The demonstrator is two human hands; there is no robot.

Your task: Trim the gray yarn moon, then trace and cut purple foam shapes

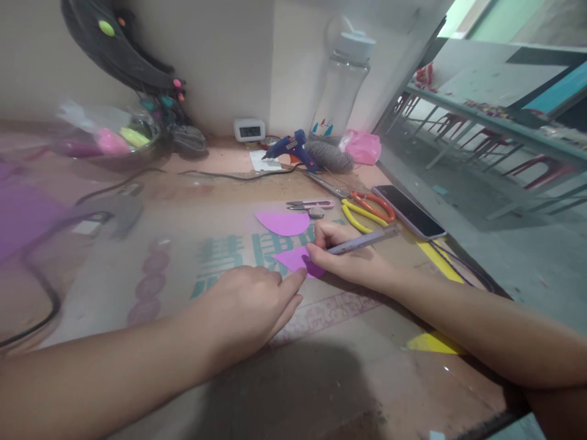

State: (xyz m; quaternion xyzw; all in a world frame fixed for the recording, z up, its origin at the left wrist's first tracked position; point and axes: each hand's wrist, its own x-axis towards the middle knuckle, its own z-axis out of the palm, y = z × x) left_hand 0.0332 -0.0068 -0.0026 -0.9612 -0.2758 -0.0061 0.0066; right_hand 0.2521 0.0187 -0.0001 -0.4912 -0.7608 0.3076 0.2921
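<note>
My right hand [337, 247] is closed round a light purple pen [364, 240], its top end leaning to the right. The pen's tip, hidden by my fingers, is over a purple petal-shaped cutout [291, 259] lying on a printed sheet. My left hand [257, 302] rests on the sheet, with the index finger stretched out to the cutout's lower edge and holding nothing. Just beyond lies a second purple petal-shaped cutout [285, 223]. Behind that one are small thread snips [312, 205] and a small grey lump [316, 212].
Scissors with orange and yellow handles [367, 209] lie beside a phone [409, 211] at the right. Farther back are a blue glue gun [293, 150] with a cord, grey yarn [331, 156], a clear bottle [342, 91], a digital clock [250, 130] and a bowl [114, 153].
</note>
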